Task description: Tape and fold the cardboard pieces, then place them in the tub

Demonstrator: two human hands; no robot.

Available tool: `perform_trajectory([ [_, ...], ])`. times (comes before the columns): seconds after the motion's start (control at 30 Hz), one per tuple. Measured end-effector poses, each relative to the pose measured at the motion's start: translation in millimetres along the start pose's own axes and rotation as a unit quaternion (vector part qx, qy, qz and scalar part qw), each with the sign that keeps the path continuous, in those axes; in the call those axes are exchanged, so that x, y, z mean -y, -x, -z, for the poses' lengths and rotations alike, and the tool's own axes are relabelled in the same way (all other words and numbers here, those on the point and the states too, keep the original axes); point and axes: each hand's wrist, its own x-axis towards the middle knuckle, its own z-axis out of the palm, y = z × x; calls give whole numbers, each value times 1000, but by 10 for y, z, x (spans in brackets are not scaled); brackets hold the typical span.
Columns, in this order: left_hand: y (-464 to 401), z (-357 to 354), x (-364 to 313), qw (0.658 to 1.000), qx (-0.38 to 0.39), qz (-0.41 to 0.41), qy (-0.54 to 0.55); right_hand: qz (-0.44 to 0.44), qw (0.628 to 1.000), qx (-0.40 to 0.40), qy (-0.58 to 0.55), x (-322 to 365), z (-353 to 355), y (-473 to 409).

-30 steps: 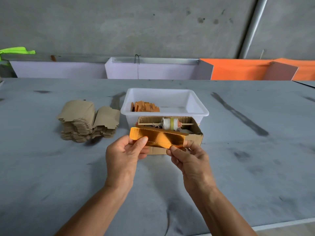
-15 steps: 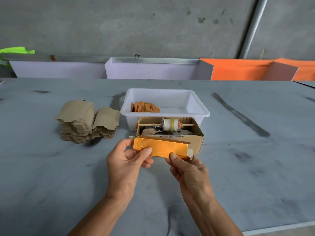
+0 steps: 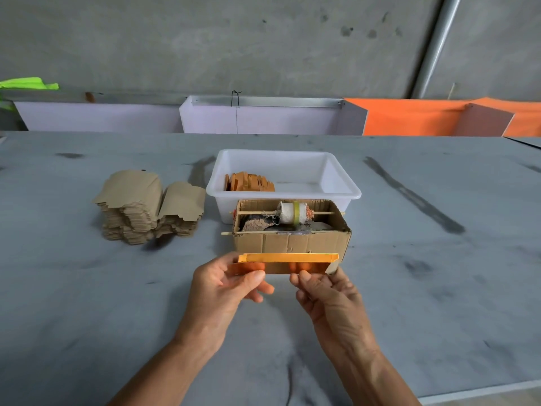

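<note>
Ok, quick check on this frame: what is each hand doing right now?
Left hand: pinches the left end of the orange cardboard piece.
Right hand: pinches the right end of the same piece, which is held in front of the cardboard box.

A grey table top (image 3: 87, 303) runs back to a concrete wall (image 3: 205, 39). Near its middle stands a white plastic tub (image 3: 336, 177), and in the tub's left part lies a row of folded orange cardboard pieces (image 3: 248, 183). Just in front of the tub, touching it, sits an open brown cardboard box (image 3: 292, 243) with a white tape roll on a wooden stick (image 3: 292, 212) across its top. Left of the tub lie two stacks of flat brown cardboard blanks (image 3: 146, 209), side by side. In front of the box, above the table, a long orange cardboard piece (image 3: 288, 257) lies crosswise between the left hand (image 3: 225, 291) at its left end and the right hand (image 3: 328, 294) at its right end.
</note>
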Motion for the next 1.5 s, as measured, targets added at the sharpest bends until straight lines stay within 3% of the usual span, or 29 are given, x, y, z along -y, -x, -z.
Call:
perform_trajectory([
  [0.1, 33, -14, -31, 998, 37, 37, 47, 19, 1000, 18, -12, -14, 17, -16],
  [0.2, 0, -53, -61, 989, 23, 96, 114, 20, 1000, 6, -11, -37, 35, -33],
  [0.47, -21, -66, -30, 991, -5, 134, -8, -34, 998, 21, -40, -94, 30, 54],
  [0.77, -91, -37, -61, 976, 10, 211, -47, -70, 997, 36, -14, -124, 4, 122],
  [1.07, -108, -56, -92, 972, 46, 165, -162, -73, 997, 4, 22, -158, -9, 106],
  [1.37, -51, -106, -75, 978, 64, 131, -149, -65, 993, -60, 72, -151, -98, 117],
  [1.5, -59, -107, -23, 979, 20, 133, -152, -74, 991, -71, 80, -129, -101, 120],
])
